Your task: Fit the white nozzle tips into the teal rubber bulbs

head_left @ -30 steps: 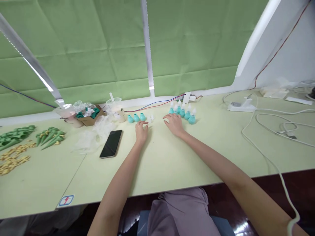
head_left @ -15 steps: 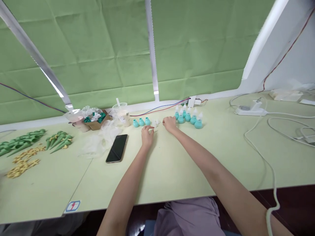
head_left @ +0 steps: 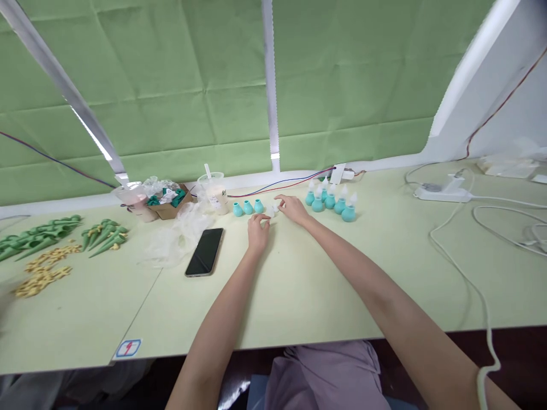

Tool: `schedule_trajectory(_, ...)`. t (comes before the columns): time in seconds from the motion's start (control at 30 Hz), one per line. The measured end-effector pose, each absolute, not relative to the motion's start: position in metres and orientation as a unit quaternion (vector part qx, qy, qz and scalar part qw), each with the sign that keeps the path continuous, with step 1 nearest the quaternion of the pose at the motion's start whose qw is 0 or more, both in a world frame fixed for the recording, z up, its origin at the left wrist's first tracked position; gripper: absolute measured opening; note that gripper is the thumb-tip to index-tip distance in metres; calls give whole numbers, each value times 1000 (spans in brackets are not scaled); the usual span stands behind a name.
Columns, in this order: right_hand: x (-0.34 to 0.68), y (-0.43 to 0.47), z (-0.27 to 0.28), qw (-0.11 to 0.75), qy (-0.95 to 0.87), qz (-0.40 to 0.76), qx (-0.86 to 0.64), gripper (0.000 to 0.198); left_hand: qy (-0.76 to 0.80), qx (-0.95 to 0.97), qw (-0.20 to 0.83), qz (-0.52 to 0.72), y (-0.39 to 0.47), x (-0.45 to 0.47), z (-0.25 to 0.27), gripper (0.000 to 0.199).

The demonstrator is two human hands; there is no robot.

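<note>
Near the back of the table, my left hand [head_left: 258,230] rests on the surface with its fingers loosely bent and apart, and nothing shows in it. To its right, my right hand [head_left: 293,209] reaches over small white pieces [head_left: 272,210], thumb and fingers apart. These pieces lie between the two hands. Just behind my left hand stand three turquoise round pots [head_left: 248,207] with open tops. Beyond my right hand is a group of several turquoise pots with white flame-shaped tips [head_left: 341,205].
A black phone [head_left: 205,252] lies left of my left arm, beside a crumpled plastic bag [head_left: 177,239]. Behind are a drink cup [head_left: 212,193] and a cardboard box [head_left: 170,208]. Green cones [head_left: 105,236] and yellow pieces [head_left: 43,279] lie far left. A power strip [head_left: 444,192] with cables sits right.
My right hand has moved slightly left and its fingers have opened out above the white pieces. My left hand has hardly moved. The whole view has shifted a little.
</note>
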State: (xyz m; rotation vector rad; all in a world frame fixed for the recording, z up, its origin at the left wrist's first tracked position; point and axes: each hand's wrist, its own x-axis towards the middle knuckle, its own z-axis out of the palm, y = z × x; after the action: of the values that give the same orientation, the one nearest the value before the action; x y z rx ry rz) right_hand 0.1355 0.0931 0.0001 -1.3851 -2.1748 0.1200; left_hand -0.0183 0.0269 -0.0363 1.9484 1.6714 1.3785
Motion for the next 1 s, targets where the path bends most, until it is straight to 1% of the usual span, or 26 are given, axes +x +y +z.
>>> schedule_trajectory(0.07,134,92,4,259,-843,44,-469,43,572,663,115,470,27,-18,-36,20)
schedule_trajectory(0.2,127,92,7,205,-865,48,-455,34,573,661,119,469,27,-19,-35,19)
schedule_trajectory(0.43,121,88,8,230,-851,43,-471,23,575,664,118,463,27,-19,-37,21)
schedule_trajectory(0.63,126,85,10,212,-850,27,-482,22,577,665,116,460,28,-18,-38,20)
schedule_trajectory(0.77,128,83,7,230,-851,-5,-472,24,574,668,112,459,27,-18,-37,21)
schedule_trajectory(0.93,128,81,4,174,-866,-20,-467,18,580,672,104,448,26,-18,-37,20)
schedule_trajectory(1.0,127,79,5,179,-864,-15,-469,17,584,672,92,447,26,-18,-37,21)
